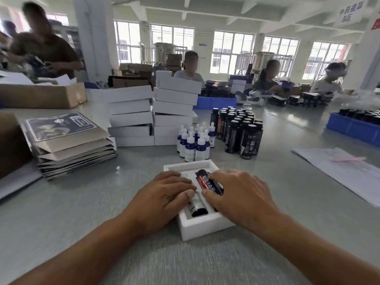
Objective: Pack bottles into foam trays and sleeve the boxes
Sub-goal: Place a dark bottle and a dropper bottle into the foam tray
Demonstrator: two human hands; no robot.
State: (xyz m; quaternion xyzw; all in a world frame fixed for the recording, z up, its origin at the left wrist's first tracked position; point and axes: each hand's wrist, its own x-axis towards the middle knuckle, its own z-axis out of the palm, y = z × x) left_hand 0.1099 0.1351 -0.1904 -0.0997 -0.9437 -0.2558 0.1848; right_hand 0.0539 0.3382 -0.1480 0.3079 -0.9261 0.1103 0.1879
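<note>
your right hand (240, 194) pinches black glossy bottle (209, 183); left hand (164, 194) presses flat. white foam tray (202, 225) soft, bottle slippery: hold its middle.

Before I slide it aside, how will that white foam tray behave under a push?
The foam tray is probably light and will skid easily on the smooth grey table. Its thick walls look stiff but dentable. The black bottle lies tilted, not fully seated, so it may shift.
</note>
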